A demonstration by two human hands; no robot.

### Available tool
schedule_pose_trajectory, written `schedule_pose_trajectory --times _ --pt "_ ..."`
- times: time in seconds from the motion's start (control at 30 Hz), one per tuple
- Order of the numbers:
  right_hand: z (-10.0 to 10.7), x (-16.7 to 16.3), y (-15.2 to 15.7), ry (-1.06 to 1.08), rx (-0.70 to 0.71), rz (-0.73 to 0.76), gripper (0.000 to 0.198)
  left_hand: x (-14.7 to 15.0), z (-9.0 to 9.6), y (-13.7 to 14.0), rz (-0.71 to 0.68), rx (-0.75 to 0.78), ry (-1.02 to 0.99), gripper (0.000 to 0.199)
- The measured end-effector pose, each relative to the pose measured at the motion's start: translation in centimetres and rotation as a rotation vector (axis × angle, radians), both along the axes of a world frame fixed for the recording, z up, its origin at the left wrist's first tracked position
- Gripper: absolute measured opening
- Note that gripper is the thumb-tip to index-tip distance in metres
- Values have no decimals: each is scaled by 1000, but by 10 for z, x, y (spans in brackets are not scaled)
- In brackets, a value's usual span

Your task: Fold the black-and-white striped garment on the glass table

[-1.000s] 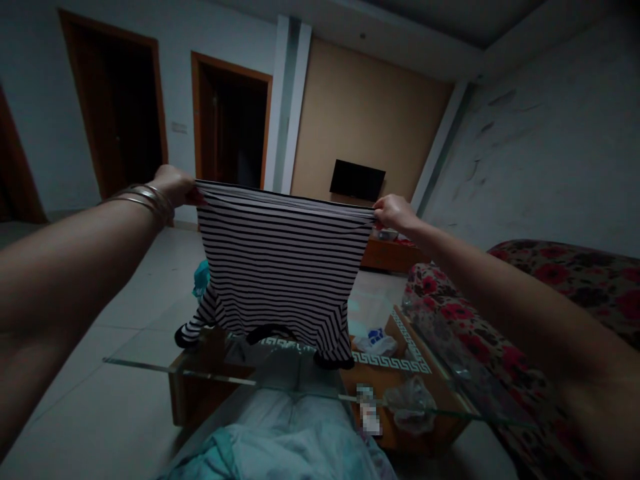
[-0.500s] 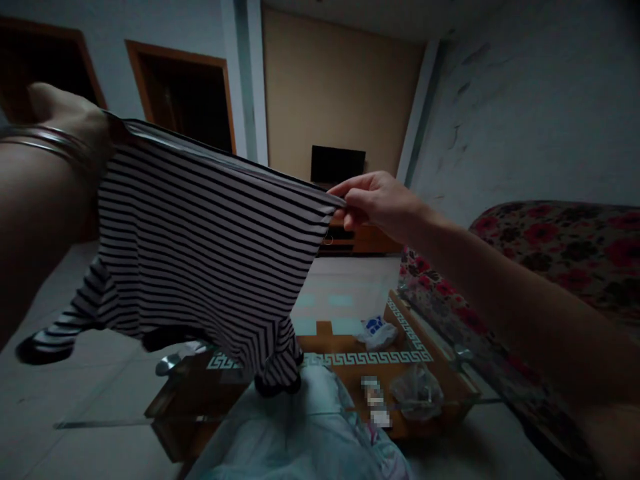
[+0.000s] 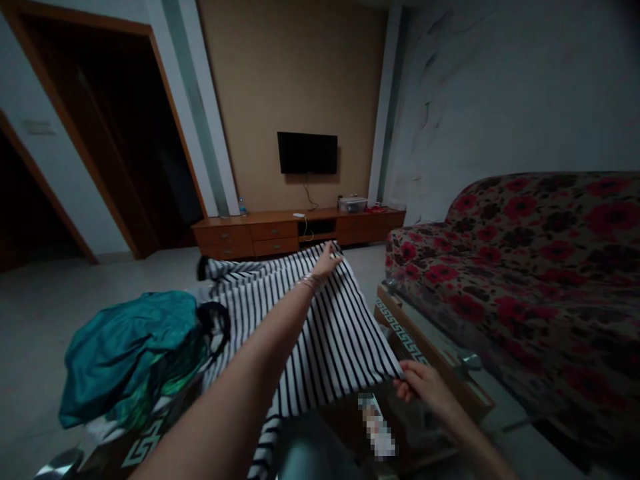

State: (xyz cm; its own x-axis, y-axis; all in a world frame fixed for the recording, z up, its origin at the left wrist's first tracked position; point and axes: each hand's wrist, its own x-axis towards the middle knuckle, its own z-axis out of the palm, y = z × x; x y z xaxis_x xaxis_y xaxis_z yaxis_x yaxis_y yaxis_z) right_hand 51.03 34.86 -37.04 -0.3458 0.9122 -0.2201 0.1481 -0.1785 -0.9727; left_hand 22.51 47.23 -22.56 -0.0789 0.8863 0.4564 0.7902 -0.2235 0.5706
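Observation:
A black-and-white striped shirt is stretched out over the glass coffee table, its black-trimmed neck pointing left. My left arm, with bangles at the wrist, reaches across it. Out at the shirt's far right corner, my left hand is closed on the fabric. My right hand pinches the near right corner of the hem between thumb and fingers. Part of the near sleeve hangs toward my lap, partly behind my left forearm.
A heap of teal clothes lies at the table's left. A floral sofa stands along the right wall. Across the room are a low wooden cabinet and a wall-mounted TV. A pixelated item is near my right hand.
The shirt has gone from held up in the air to lying low over the table, turned sideways. My left hand crossed rightward to the far corner; my right hand came down and nearer.

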Motion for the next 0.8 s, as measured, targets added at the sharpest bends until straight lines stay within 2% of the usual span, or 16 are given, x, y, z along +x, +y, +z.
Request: schedule_pose_trajectory --times 0.07,0.1,0.17,0.23,0.33,0.5,0.63,0.7,0.8 --pt "-51 29 7 -52 -128 -56 29 28 -70 9 -35 -141 33 60" --pt "-68 43 8 -62 -167 -48 30 36 -100 6 -57 -195 55 59" --pt "-88 66 7 -78 -186 -6 34 43 -145 -10 -98 -270 104 51" --pt "-90 78 3 -103 -145 46 39 37 -172 -38 -123 -309 145 43" --pt "-82 76 -1 -176 -75 70 39 17 -190 -95 -116 -326 249 42" --pt "-85 63 -2 -281 16 -88 37 -26 -202 -182 2 -370 557 53" --pt "-91 76 -15 -300 18 -135 39 -66 -217 -223 148 -550 580 59" --pt "-92 86 -28 -305 -14 -152 40 -79 -229 -238 163 -557 588 60" --pt "-97 98 -51 -353 -28 -192 40 -81 -245 -263 130 -492 587 62"
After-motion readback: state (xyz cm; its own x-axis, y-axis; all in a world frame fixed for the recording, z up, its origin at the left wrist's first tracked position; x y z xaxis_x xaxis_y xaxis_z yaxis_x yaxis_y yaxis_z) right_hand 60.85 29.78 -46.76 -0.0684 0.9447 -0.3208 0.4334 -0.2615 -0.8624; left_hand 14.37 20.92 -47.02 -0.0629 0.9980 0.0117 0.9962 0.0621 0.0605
